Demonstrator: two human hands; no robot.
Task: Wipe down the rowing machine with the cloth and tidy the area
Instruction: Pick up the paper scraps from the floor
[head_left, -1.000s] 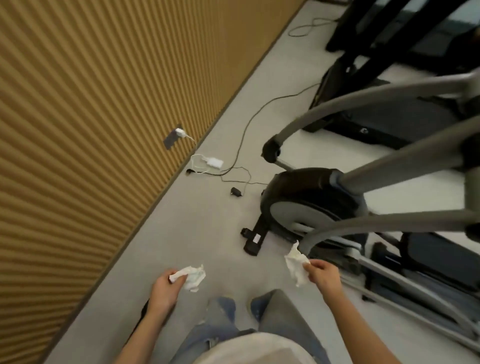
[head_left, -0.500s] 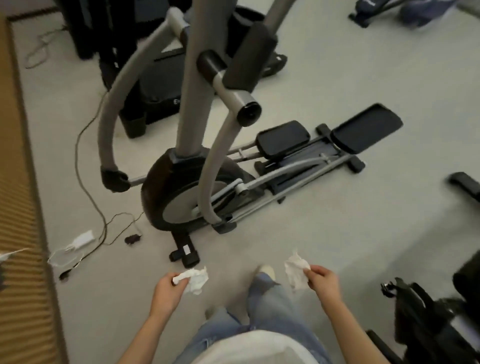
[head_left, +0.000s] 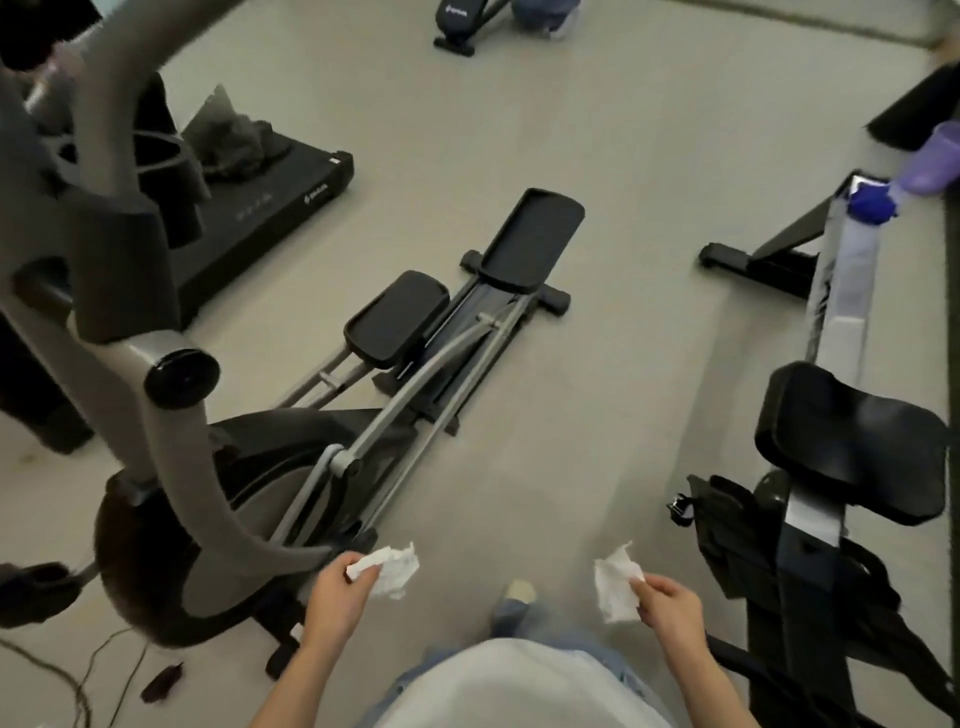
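My left hand pinches a crumpled white cloth low in the middle of the view. A second crumpled white cloth is pinched in my right hand. The rowing machine stands at the right, with a black seat on a pale rail that runs away from me. Both hands hang over bare floor, apart from the machine; my right hand is the nearer one to it.
An elliptical trainer with grey arms and black pedals fills the left. A black treadmill lies behind it. Cables trail at the lower left. A purple object and a blue one sit near the rail's far end. Grey floor runs between the machines.
My view has swung right, from the ribbed wall past the elliptical until the rowing machine appears at the right. Both hands keep their cloths in the same hold.
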